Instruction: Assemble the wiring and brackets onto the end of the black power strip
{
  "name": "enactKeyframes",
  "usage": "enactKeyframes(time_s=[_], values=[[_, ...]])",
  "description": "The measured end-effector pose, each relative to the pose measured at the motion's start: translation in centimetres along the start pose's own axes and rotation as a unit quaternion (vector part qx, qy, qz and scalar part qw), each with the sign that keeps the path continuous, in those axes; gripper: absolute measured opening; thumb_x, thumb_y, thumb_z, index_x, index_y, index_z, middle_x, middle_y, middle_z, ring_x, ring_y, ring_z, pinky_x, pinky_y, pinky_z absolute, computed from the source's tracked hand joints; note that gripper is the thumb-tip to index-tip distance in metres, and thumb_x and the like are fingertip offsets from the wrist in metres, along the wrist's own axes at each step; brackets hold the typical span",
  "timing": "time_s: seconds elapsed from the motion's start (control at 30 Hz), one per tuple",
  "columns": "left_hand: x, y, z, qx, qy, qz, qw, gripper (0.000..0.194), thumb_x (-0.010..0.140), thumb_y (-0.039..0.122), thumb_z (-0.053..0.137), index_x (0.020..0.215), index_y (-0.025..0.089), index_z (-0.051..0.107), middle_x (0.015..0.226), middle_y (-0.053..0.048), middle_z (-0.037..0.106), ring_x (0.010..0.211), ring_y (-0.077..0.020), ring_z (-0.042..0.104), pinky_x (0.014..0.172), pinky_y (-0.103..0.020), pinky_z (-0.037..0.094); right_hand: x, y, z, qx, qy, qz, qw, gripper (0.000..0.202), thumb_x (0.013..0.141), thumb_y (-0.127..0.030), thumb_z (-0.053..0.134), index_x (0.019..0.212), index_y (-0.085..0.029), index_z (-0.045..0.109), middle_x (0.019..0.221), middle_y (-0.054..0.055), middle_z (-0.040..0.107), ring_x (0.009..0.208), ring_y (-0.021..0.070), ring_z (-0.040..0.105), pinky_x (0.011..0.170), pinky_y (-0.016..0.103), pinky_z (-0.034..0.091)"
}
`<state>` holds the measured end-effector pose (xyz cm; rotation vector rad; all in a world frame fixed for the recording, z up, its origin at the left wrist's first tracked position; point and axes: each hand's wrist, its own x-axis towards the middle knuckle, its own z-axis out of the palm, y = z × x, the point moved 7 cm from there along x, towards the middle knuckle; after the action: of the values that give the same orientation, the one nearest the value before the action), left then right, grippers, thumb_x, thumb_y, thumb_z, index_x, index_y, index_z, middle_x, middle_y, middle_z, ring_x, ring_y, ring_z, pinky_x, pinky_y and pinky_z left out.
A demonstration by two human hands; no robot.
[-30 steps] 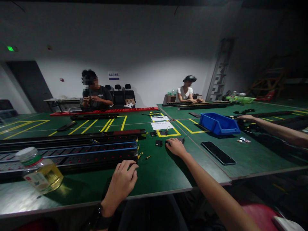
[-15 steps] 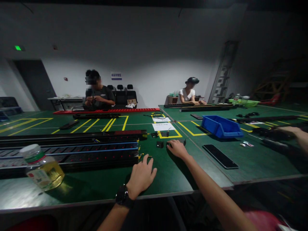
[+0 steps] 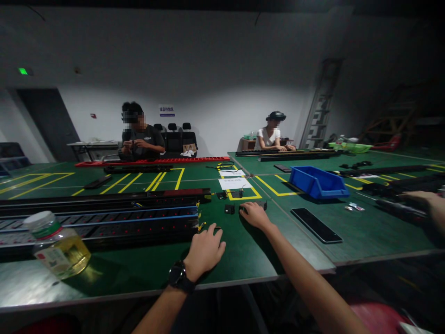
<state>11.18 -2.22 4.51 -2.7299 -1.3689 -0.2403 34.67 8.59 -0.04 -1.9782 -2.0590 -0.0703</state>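
Note:
My left hand (image 3: 206,248) rests on the green table with its fingers spread, at the right end of a long black rail assembly (image 3: 153,221) with blue strips and red dots. Yellow bits at the end of that rail sit just past its fingertips. My right hand (image 3: 255,215) lies palm down further forward, fingers loosely bent and apart. A small black block (image 3: 229,209) is left of its fingertips. Another small black piece (image 3: 264,204) shows behind this hand, partly hidden by it. I see nothing gripped in either hand.
A bottle (image 3: 57,246) of yellow liquid stands front left. On the right are a blue bin (image 3: 318,182), a phone (image 3: 315,225) and a neighbour's hand (image 3: 429,204) near a dark tool. White paper labels (image 3: 234,183) lie ahead. Two people sit across the table.
The view has shifted slightly. Both my hands stay almost in place on the table, and the objects around them have not moved.

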Motion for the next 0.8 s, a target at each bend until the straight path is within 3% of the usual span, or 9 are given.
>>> enactKeyframes(time_s=[0.13, 0.27, 0.53, 0.67, 0.8], values=[[-0.3, -0.4, -0.3, -0.025, 0.003, -0.008, 1.000, 0.031, 0.108, 0.032, 0.050, 0.126, 0.020, 0.072, 0.134, -0.013, 0.070, 0.104, -0.0295, 0.075, 0.082, -0.042, 0.063, 0.0, 0.0, 0.1, -0.002, 0.001, -0.001, 1.000, 0.042, 0.106, -0.038, 0.050, 0.136, -0.020, 0.073, 0.136, 0.014, 0.072, 0.123, 0.0310, 0.064, 0.102, 0.038, 0.048], [-1.2, -1.5, -0.3, -0.042, 0.000, -0.004, 0.999, 0.023, 0.106, 0.024, 0.052, 0.109, 0.022, 0.074, 0.116, -0.009, 0.072, 0.101, -0.0244, 0.073, 0.077, -0.032, 0.058, 0.1, 0.1, 0.2, -0.003, 0.000, -0.001, 1.000, 0.041, 0.105, -0.038, 0.050, 0.136, -0.021, 0.073, 0.136, 0.014, 0.072, 0.123, 0.0312, 0.064, 0.100, 0.038, 0.049], [-4.1, -5.2, -0.6, -0.154, 0.024, -0.030, 0.987, 0.022, 0.097, 0.010, 0.054, 0.104, 0.024, 0.069, 0.113, -0.003, 0.070, 0.100, -0.0192, 0.072, 0.087, -0.030, 0.053, 0.1, 0.2, 0.5, -0.003, 0.003, -0.007, 1.000, 0.041, 0.106, -0.038, 0.050, 0.135, -0.022, 0.073, 0.136, 0.013, 0.072, 0.122, 0.0312, 0.064, 0.100, 0.038, 0.047], [-5.7, -6.8, -1.2, -0.212, 0.070, -0.056, 0.973, 0.018, 0.101, 0.016, 0.051, 0.105, 0.025, 0.066, 0.109, -0.003, 0.071, 0.099, -0.0192, 0.071, 0.087, -0.030, 0.051, 0.0, 0.1, 0.8, -0.010, 0.007, -0.007, 1.000, 0.042, 0.106, -0.036, 0.048, 0.135, -0.019, 0.073, 0.136, 0.017, 0.072, 0.122, 0.0346, 0.064, 0.098, 0.041, 0.048], [-6.8, -8.0, -0.8, -0.237, 0.102, -0.084, 0.962, 0.016, 0.103, 0.023, 0.050, 0.101, 0.025, 0.066, 0.102, -0.002, 0.073, 0.095, -0.0192, 0.071, 0.086, -0.030, 0.050, -0.1, 0.0, 1.0, -0.020, 0.011, -0.006, 1.000, 0.041, 0.105, -0.034, 0.047, 0.135, -0.021, 0.072, 0.136, 0.018, 0.071, 0.122, 0.0358, 0.064, 0.097, 0.044, 0.048]])
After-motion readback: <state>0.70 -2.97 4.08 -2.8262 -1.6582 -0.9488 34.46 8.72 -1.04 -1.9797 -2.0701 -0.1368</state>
